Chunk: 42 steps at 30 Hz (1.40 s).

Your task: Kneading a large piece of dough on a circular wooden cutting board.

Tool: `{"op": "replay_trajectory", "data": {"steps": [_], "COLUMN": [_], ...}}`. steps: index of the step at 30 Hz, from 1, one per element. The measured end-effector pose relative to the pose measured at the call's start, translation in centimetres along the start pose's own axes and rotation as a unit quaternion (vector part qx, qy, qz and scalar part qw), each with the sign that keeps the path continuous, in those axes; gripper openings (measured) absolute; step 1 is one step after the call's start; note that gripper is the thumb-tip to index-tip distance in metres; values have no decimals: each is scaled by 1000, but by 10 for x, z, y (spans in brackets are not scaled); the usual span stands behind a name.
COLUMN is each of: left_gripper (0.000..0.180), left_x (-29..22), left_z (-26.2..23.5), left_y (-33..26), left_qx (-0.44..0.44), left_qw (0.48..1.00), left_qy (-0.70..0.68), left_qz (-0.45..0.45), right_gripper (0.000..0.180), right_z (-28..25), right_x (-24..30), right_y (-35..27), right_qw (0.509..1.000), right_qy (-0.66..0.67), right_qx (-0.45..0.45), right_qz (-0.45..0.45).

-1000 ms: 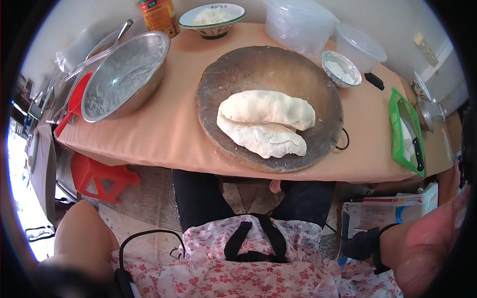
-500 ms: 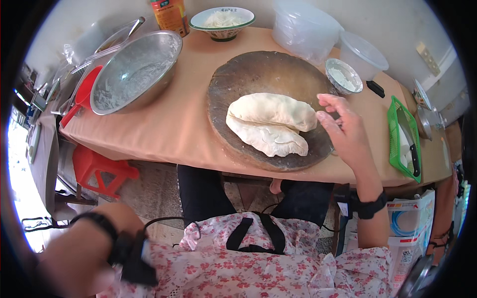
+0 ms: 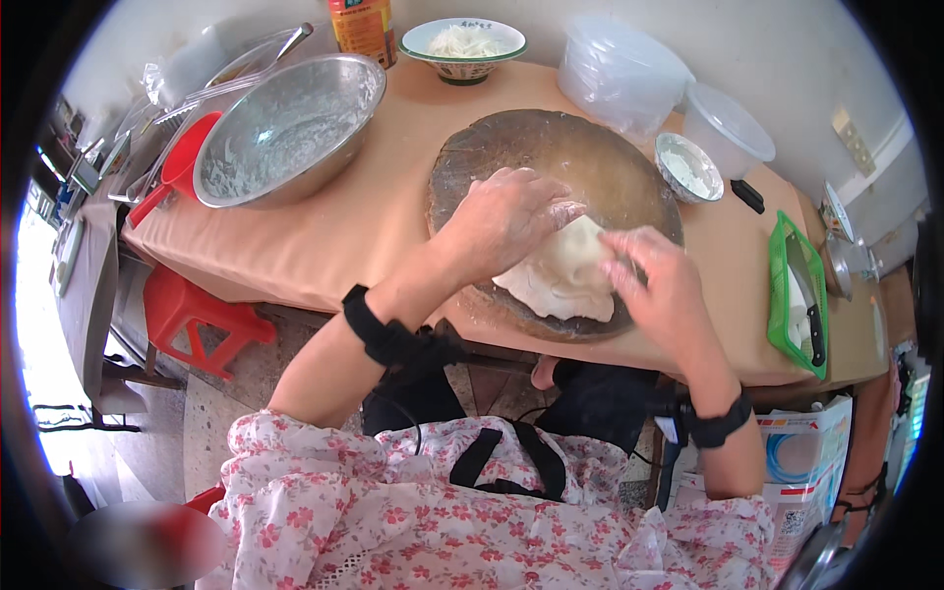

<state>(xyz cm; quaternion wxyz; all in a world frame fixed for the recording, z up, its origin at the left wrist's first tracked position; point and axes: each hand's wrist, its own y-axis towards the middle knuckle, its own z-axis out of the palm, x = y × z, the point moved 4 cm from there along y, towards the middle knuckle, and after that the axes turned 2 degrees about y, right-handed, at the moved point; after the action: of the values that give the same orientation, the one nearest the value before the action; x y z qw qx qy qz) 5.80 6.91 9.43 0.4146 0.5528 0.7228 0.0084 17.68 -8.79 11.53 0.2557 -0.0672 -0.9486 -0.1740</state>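
A pale, floury piece of dough (image 3: 560, 283) lies on the near part of a round wooden chopping board (image 3: 580, 143). My left hand (image 3: 511, 218) reaches over its far left side, fingers curled down onto it; the fingertips are partly hidden. At the dough's right end, my right hand (image 3: 657, 275) pinches the edge between thumb and fingers, lifting a flap a little. Flour coats the fingers of both hands. A small bowl of white flour (image 3: 690, 169) stands just beyond the board's right side.
A flour-smeared steel basin (image 3: 285, 138) and a red dipper (image 3: 187, 157) stand on the left. Behind are a bowl of white shreds (image 3: 464, 44) and clear plastic tubs (image 3: 619, 74). A green basket (image 3: 787, 305) at right holds a black-handled knife (image 3: 815, 334). A red stool (image 3: 192, 315) sits below left.
My left hand has come up from the lower left onto the dough. My right hand has moved down and taken the dough's right edge. The whole view has shifted slightly.
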Motion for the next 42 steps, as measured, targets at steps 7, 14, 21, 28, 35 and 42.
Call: {"op": "replay_trajectory", "data": {"steps": [7,14,21,28,35,42], "left_gripper": [27,17,33,41,33,54], "left_x": [-23,0,27,31,0,-12], "left_z": [11,22,34,31,4,14], "left_y": [-38,-16,30,32,-20,-95], "left_qx": [-139,-119,34,99,45,-117], "left_qw": [975,977,973,969,991,969], "left_qy": [166,179,216,192,121,177], "left_qz": [47,11,-81,-123,-35,125], "right_gripper": [39,39,35,35,53,73], "right_z": [30,44,32,18,13,73], "right_x": [42,4,-36,-57,-29,18], "right_y": [-49,-25,22,37,17,-57], "right_qw": [974,965,986,989,997,969], "right_qy": [-162,-203,-156,137,56,-135], "right_qx": [-108,-118,-51,53,-32,-159], "right_qz": [-119,-118,-33,7,-50,-130]}}
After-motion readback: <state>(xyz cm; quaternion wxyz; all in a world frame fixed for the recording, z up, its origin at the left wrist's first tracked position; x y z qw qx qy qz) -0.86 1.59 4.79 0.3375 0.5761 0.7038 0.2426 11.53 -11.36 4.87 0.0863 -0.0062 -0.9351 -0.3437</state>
